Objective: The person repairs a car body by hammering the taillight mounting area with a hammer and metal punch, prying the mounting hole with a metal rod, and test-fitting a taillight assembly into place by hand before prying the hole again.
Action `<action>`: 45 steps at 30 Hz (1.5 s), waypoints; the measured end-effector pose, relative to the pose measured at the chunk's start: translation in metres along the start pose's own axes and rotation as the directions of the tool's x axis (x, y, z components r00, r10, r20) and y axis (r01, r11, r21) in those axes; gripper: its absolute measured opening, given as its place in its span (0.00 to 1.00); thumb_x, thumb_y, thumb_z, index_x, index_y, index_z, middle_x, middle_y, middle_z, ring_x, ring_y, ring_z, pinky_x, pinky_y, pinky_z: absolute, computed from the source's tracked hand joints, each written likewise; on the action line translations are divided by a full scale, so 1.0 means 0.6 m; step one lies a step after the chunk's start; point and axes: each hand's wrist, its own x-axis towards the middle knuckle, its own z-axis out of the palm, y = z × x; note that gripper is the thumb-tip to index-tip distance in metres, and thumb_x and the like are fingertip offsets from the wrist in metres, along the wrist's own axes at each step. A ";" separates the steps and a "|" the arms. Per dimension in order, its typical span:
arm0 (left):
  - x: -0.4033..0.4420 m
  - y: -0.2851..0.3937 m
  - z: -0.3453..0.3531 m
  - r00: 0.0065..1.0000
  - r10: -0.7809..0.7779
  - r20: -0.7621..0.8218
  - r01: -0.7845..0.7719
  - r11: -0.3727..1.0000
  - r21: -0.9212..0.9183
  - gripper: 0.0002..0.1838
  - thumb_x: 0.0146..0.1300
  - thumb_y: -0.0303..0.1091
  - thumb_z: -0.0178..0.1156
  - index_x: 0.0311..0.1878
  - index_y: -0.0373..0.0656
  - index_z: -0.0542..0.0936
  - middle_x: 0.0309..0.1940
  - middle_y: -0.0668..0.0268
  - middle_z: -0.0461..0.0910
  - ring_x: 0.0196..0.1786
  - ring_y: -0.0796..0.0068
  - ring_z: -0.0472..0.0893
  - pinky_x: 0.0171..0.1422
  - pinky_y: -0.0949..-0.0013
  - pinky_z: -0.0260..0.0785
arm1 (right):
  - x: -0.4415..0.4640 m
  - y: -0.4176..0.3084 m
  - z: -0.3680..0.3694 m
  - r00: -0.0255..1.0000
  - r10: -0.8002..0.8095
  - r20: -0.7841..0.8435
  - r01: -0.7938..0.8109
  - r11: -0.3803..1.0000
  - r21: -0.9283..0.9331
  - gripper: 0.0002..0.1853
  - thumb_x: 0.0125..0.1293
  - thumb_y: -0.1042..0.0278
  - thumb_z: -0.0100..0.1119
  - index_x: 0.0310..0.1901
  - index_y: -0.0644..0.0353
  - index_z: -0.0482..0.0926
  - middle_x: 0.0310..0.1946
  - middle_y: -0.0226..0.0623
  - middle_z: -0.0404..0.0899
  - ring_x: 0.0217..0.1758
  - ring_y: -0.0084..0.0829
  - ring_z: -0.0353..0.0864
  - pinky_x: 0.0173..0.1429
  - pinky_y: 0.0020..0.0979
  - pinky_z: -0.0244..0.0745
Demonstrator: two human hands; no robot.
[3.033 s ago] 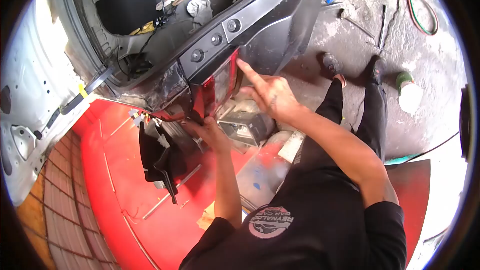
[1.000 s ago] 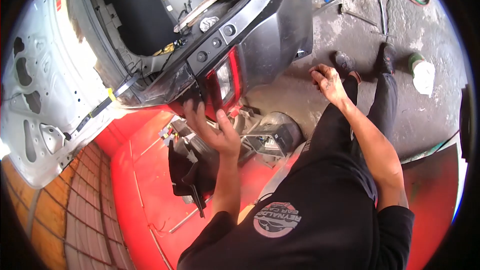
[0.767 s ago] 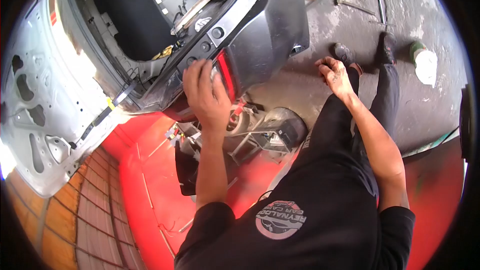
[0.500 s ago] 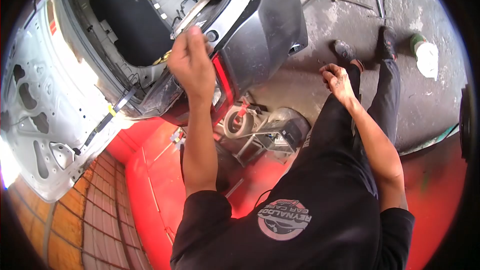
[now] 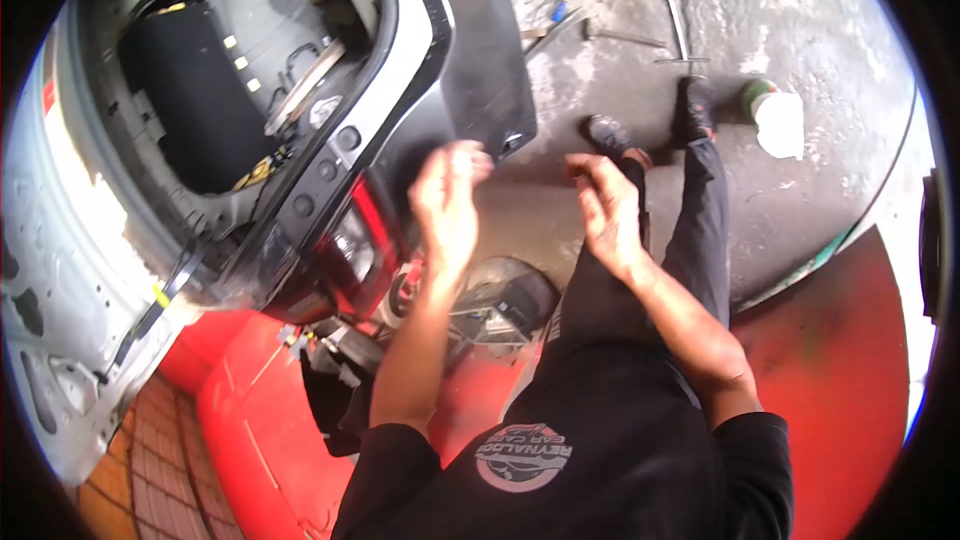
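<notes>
My left hand (image 5: 446, 202) is raised in front of the dark bumper (image 5: 480, 50), to the right of the red and clear tail light (image 5: 356, 240). Its fingers are curled together and partly smeared by motion; whether they hold anything is unclear. Over my legs hangs my right hand (image 5: 610, 210), fingers bent and apart, with nothing visible in it. A gap lies between the two hands. The tail light sits at the car's rear corner, beneath a strip with several round black plugs (image 5: 327, 170).
The open trunk (image 5: 180, 90) is at upper left, beside a pale door panel (image 5: 60, 340). Tools such as a hammer (image 5: 625, 35) and a long metal bar (image 5: 672, 15) lie on the floor. A white-covered container (image 5: 778, 122) stands at right. Red panels are below.
My left hand has moved right, away from the trunk edge and past the tail light. My right hand remains raised, with its fingers more spread. The view has shifted, so the car appears farther left.
</notes>
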 end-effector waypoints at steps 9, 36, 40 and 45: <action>0.020 -0.281 0.176 0.744 -0.304 0.595 0.660 0.194 -0.726 0.22 0.78 0.52 0.54 0.45 0.40 0.80 0.42 0.61 0.83 0.41 0.69 0.84 0.43 0.67 0.76 | 0.104 0.090 -0.066 0.980 -0.151 0.132 0.183 0.942 -0.280 0.19 0.63 0.82 0.57 0.57 0.65 0.80 0.51 0.50 0.82 0.56 0.50 0.83 0.60 0.41 0.78; -0.095 -0.516 0.242 0.991 -0.096 0.095 0.064 0.952 0.298 0.06 0.68 0.21 0.59 0.46 0.35 0.82 0.34 0.51 0.82 0.37 0.50 0.83 0.43 0.57 0.76 | 0.292 0.915 -0.378 0.999 0.051 -0.008 -0.026 0.378 -0.925 0.17 0.73 0.56 0.53 0.52 0.59 0.81 0.44 0.54 0.82 0.52 0.50 0.79 0.54 0.50 0.76; -0.123 -0.523 0.254 0.984 -0.010 0.176 -0.039 0.961 0.273 0.10 0.65 0.24 0.57 0.48 0.39 0.82 0.42 0.49 0.82 0.46 0.45 0.82 0.50 0.51 0.77 | 0.168 0.558 -0.305 0.949 0.092 -0.303 -0.269 0.739 -0.617 0.17 0.72 0.53 0.59 0.43 0.61 0.84 0.28 0.40 0.76 0.28 0.36 0.73 0.36 0.37 0.69; -0.156 -0.429 0.229 0.838 -0.468 0.281 0.498 0.866 -0.043 0.16 0.67 0.26 0.59 0.56 0.32 0.83 0.27 0.57 0.85 0.26 0.69 0.84 0.35 0.64 0.79 | 0.029 0.216 -0.305 0.856 0.502 -0.125 -0.517 0.822 -0.238 0.25 0.73 0.47 0.62 0.50 0.67 0.83 0.34 0.39 0.81 0.37 0.27 0.75 0.46 0.36 0.72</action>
